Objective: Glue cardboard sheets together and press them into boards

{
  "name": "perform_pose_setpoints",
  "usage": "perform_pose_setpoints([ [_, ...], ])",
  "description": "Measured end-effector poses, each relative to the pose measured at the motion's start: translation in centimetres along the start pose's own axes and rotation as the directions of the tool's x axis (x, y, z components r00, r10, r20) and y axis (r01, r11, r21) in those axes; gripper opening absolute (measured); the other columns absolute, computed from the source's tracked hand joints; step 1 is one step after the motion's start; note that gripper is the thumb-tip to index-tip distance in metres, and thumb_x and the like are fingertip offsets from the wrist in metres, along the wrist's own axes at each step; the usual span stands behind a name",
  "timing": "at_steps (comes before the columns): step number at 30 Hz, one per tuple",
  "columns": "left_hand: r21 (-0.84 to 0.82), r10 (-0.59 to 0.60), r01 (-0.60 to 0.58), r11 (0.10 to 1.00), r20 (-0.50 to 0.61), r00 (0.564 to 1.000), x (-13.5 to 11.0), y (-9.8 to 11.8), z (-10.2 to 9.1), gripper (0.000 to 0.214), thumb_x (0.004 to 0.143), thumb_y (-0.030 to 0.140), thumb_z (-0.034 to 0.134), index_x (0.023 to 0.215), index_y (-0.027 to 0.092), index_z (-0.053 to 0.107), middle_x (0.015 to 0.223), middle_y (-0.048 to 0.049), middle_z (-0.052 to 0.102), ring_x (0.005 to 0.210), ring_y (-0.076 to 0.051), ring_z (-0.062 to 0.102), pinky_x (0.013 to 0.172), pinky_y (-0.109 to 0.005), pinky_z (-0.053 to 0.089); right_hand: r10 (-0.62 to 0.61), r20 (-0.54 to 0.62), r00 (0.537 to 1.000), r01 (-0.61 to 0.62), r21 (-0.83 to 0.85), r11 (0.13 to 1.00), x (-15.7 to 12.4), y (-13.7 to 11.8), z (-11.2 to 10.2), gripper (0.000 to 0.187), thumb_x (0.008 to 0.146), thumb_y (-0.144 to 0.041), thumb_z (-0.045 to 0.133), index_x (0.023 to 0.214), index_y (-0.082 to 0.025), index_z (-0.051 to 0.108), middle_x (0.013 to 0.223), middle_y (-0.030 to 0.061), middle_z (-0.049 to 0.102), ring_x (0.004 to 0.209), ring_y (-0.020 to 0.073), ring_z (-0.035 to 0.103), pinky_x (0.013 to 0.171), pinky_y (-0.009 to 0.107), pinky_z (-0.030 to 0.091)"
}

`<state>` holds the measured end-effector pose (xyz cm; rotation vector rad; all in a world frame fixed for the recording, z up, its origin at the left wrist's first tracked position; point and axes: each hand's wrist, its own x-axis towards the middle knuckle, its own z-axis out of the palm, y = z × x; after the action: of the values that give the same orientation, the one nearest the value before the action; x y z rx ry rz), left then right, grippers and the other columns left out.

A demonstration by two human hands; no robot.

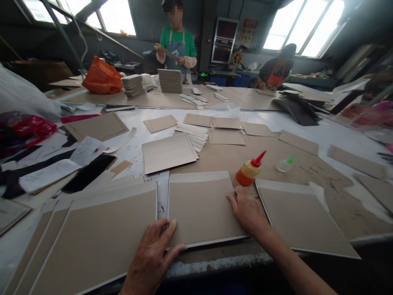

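A grey-brown cardboard panel [201,209] with a pale strip along its far edge lies flat in front of me. My left hand [153,252] grips its near left corner, thumb at the front edge and fingers along the side. On the opposite side, my right hand [248,209] holds the right edge with curled fingers. Just beyond that hand stands a squeeze bottle [247,172] with a red nozzle and orange liquid. A similar panel [307,217] lies to the right. Several overlapping panels [104,229] spread out at the left.
Behind the panel are a pale board [168,153], a fanned stack of strips [195,136] and a small green-tipped bottle [285,164]. A black phone [89,174] lies left. Across the table, one person [176,45] holds a board; another person [276,71] bends over the right side.
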<state>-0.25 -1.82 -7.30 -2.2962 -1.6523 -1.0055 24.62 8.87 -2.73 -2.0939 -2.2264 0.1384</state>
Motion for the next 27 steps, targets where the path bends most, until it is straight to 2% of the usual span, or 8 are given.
perform_pose_setpoints([
  [4,-0.002,0.05,-0.05,0.999,0.01,0.999,0.0,-0.4,0.2,0.043,0.081,0.044,0.052,0.114,0.016,0.053,0.105,-0.0117,0.055,0.096,-0.023,0.055,0.078,-0.035,0.051,0.015,-0.003,1.0,-0.014,0.04,0.999,0.0,0.1,0.0,0.011,0.088,-0.027,0.047,0.087,-0.016,0.047,0.078,0.0076,0.062,0.074,0.0216,0.061,0.057,0.027,0.032],
  [10,-0.06,0.011,-0.009,0.998,0.031,0.999,0.1,0.0,0.0,0.04,0.083,0.041,0.051,0.116,0.018,0.05,0.106,-0.0113,0.055,0.098,-0.024,0.053,0.083,-0.04,0.048,0.036,0.022,0.999,-0.039,0.151,0.988,0.0,0.3,-0.2,0.009,0.087,-0.026,0.048,0.088,-0.016,0.047,0.078,0.0051,0.061,0.071,0.0184,0.059,0.058,0.025,0.033],
  [19,-0.106,-0.011,0.021,0.994,0.097,0.995,0.2,0.2,-0.6,0.043,0.081,0.039,0.054,0.117,0.017,0.049,0.108,-0.0115,0.052,0.101,-0.024,0.05,0.086,-0.042,0.046,0.036,0.046,0.998,-0.041,0.114,0.993,0.1,0.2,0.1,0.013,0.087,-0.027,0.047,0.093,-0.016,0.046,0.084,0.0082,0.062,0.077,0.0216,0.059,0.062,0.027,0.035],
  [27,-0.173,-0.019,0.058,0.983,0.216,0.976,0.3,-0.3,-1.3,0.046,0.081,0.042,0.053,0.12,0.017,0.048,0.113,-0.0116,0.052,0.106,-0.023,0.049,0.089,-0.04,0.045,0.025,0.052,0.998,-0.028,0.059,0.998,0.3,0.3,0.3,0.013,0.088,-0.029,0.046,0.091,-0.016,0.046,0.086,0.0094,0.062,0.075,0.0234,0.059,0.058,0.028,0.032],
])
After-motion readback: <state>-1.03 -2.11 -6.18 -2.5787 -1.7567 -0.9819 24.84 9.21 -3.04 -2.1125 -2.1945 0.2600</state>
